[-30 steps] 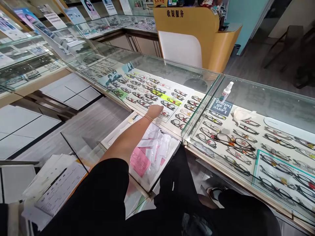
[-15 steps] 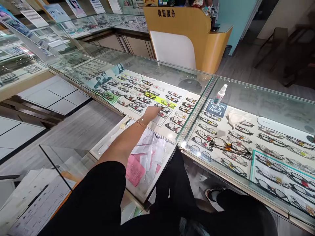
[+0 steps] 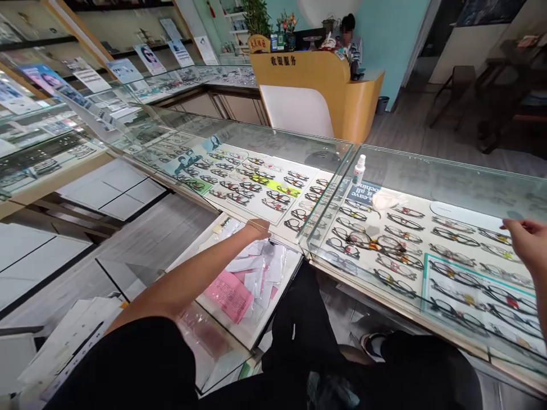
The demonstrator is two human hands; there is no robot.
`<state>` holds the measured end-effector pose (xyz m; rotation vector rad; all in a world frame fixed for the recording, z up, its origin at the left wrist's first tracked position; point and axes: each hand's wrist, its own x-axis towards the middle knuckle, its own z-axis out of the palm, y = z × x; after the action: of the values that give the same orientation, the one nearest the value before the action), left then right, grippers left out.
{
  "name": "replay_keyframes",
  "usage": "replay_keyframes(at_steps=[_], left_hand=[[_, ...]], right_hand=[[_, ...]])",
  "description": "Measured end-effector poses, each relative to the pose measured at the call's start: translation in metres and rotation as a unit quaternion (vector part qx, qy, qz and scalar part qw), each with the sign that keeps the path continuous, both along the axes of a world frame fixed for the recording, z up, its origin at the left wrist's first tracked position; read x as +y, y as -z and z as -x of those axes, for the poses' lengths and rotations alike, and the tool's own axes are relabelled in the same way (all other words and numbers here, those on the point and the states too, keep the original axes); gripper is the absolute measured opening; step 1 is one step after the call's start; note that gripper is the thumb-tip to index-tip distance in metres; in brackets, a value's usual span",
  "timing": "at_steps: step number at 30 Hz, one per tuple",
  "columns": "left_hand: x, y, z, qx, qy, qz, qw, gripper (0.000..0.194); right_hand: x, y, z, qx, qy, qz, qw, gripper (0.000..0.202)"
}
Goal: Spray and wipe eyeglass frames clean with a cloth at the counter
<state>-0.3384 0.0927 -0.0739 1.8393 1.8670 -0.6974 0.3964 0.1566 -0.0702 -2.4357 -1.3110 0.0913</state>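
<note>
My left hand [image 3: 257, 228] reaches over the open drawer [image 3: 273, 310], at the near edge of the glass display case. Its fingers point down and away, and their tips are hidden, so I cannot tell whether they hold anything. Beyond it, a pair of eyeglasses [image 3: 276, 199] lies among rows of frames in the case. My right hand [image 3: 530, 242] is at the far right edge, over the other case, near a dark eyeglass frame [image 3: 499, 236]. Its fingers are curled together; what they hold, if anything, cannot be made out.
The drawer holds pink slips [image 3: 231, 296] and clear plastic bags. A white spray bottle [image 3: 359, 169] stands on the right glass top, near a pale cloth [image 3: 387, 200]. Papers [image 3: 70, 347] are at lower left. A person [image 3: 348, 40] is behind the wooden cash desk [image 3: 299, 74].
My left hand has drawn back from the eyeglasses in the case toward the drawer. My right hand has come into view at the right. The view has tilted up slightly.
</note>
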Motion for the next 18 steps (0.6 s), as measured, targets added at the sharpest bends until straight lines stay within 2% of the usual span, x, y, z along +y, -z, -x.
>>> replay_keyframes(at_steps=[2,4,7,8,10,11,13,15,18], left_hand=[[-0.028,-0.006,-0.022,0.004,0.023,0.072,0.997,0.038],[-0.053,-0.021,-0.048,-0.015,0.062,0.133,0.989,0.028],[-0.081,-0.066,-0.094,-0.151,0.137,0.228,0.952,0.031],[-0.087,-0.084,-0.112,-0.197,0.151,0.223,0.943,0.033],[-0.093,-0.116,-0.153,-0.246,0.167,0.148,0.943,0.035],[-0.093,-0.128,-0.174,-0.245,0.173,0.079,0.951,0.035],[-0.088,-0.139,-0.213,-0.207,0.18,-0.094,0.957,0.032],[-0.078,-0.137,-0.246,-0.167,0.192,-0.226,0.94,0.033],[-0.061,-0.121,-0.279,-0.12,0.209,-0.287,0.927,0.03]], right_hand=[[-0.001,-0.011,0.013,0.041,0.037,0.002,0.998,0.024],[-0.003,-0.02,0.025,0.049,0.018,0.001,0.999,0.019],[-0.009,-0.028,0.034,0.072,-0.01,-0.014,0.997,0.016],[-0.011,-0.029,0.035,0.08,-0.017,-0.02,0.996,0.017],[-0.015,-0.029,0.033,0.096,-0.03,-0.031,0.995,0.02],[-0.016,-0.028,0.032,0.103,-0.036,-0.036,0.993,0.021],[-0.019,-0.026,0.03,0.116,-0.048,-0.046,0.991,0.022],[-0.02,-0.024,0.028,0.128,-0.062,-0.057,0.988,0.022],[-0.02,-0.023,0.026,0.145,-0.078,-0.077,0.983,0.025]])
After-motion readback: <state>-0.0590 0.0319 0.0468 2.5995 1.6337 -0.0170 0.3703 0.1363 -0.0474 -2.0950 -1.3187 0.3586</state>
